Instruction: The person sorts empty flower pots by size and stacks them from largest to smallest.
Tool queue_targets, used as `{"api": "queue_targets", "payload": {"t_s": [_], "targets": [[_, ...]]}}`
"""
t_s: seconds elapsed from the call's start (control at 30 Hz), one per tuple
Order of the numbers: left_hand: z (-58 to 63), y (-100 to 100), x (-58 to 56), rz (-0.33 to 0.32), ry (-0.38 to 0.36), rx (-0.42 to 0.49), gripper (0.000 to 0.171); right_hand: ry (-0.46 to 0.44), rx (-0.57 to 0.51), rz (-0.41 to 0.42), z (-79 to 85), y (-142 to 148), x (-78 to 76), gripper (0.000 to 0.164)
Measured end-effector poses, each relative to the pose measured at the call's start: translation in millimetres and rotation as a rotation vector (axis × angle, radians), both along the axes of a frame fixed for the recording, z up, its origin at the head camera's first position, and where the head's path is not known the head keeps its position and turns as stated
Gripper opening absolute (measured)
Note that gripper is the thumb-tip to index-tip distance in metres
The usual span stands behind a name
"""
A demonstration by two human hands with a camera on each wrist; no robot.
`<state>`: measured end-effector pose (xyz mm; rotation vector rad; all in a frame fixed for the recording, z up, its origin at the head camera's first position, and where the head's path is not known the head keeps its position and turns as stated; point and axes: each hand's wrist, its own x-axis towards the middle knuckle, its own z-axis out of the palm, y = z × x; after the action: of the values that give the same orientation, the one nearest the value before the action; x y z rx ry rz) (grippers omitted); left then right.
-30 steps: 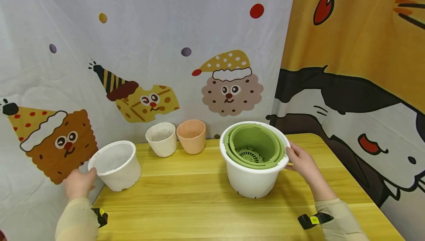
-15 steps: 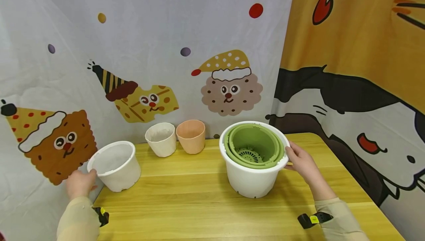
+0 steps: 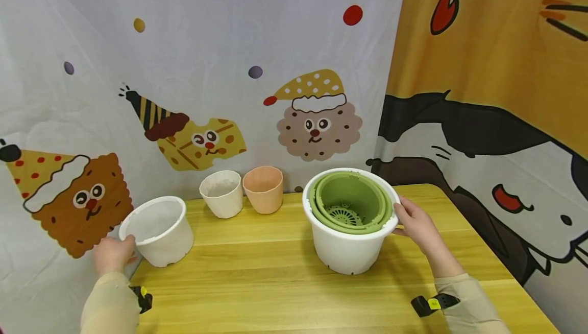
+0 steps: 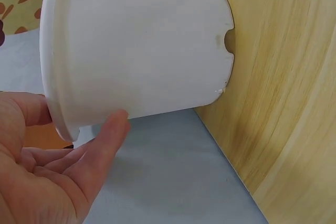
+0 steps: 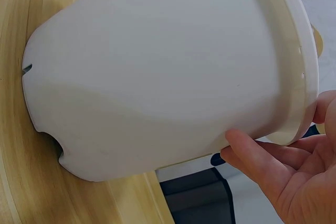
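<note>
At the table's left edge stands a white flower pot (image 3: 167,242), upright. My left hand (image 3: 112,255) grips its rim from the left; in the left wrist view the thumb lies at the rim and a fingertip (image 4: 118,119) touches the wall below. On the right stands a larger white flower pot (image 3: 346,249) with green pots (image 3: 351,196) nested inside, the innermost having a slotted bottom. My right hand (image 3: 417,224) holds its rim from the right, with a fingertip (image 5: 236,137) against the wall under the rim in the right wrist view.
Two smaller pots, one cream (image 3: 223,201) and one peach (image 3: 264,196), stand side by side at the back of the wooden table (image 3: 257,283). Behind the table hangs a printed cloth (image 3: 206,27). The table's left edge runs close beside the left pot.
My left hand has shifted slightly right, closer in on the left pot's rim. The right hand keeps its hold on the larger pot. The head view has turned a little.
</note>
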<state>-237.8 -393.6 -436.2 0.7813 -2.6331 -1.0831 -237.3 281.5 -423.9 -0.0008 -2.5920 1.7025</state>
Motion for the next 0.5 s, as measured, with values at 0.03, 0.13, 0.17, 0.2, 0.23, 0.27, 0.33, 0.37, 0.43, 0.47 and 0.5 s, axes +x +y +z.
{"api": "queue_targets", "payload": {"t_s": [0.03, 0.13, 0.17, 0.2, 0.23, 0.27, 0.33, 0.37, 0.43, 0.47, 0.5], "targets": [[-0.5, 0.3, -0.6, 0.000, 0.006, 0.006, 0.050, -0.001, 0.000, 0.000, 0.0, -0.1, -0.2, 0.064], [-2.4, 0.3, -2.3, -0.010, 0.022, 0.014, 0.048, -0.006, -0.001, -0.001, -0.2, -0.1, -0.5, 0.065], [-2.8, 0.5, -2.7, -0.011, 0.030, 0.018, 0.047, -0.008, -0.001, 0.000, -0.4, -0.2, -0.6, 0.065], [-3.0, 0.7, -3.0, -0.012, 0.035, 0.023, 0.046, -0.009, -0.001, 0.000, -0.5, -0.2, -0.7, 0.065], [-3.0, 1.0, -3.2, -0.013, 0.038, 0.026, 0.044, -0.010, -0.001, 0.000, -0.6, -0.2, -0.8, 0.065], [-3.1, 1.2, -3.4, -0.013, 0.036, 0.030, 0.043, -0.009, -0.001, 0.000, -0.8, -0.3, -0.8, 0.065], [-2.4, 2.0, -2.9, -0.013, 0.030, 0.044, 0.041, -0.006, -0.001, -0.001, -1.0, -0.3, -1.0, 0.064], [-1.8, 2.5, -2.8, -0.014, 0.027, 0.045, 0.040, -0.005, -0.001, -0.002, -1.1, -0.3, -1.1, 0.064], [-0.5, 3.8, -2.5, -0.015, 0.019, 0.054, 0.039, -0.001, -0.003, -0.003, -1.2, -0.3, -1.1, 0.063], [0.2, 4.5, -2.3, -0.013, 0.013, 0.061, 0.039, 0.001, -0.006, -0.003, -1.3, -0.3, -1.2, 0.062], [0.8, 5.1, -1.9, -0.015, 0.015, 0.065, 0.039, 0.002, -0.009, -0.003, -1.4, -0.3, -1.1, 0.062]]}}
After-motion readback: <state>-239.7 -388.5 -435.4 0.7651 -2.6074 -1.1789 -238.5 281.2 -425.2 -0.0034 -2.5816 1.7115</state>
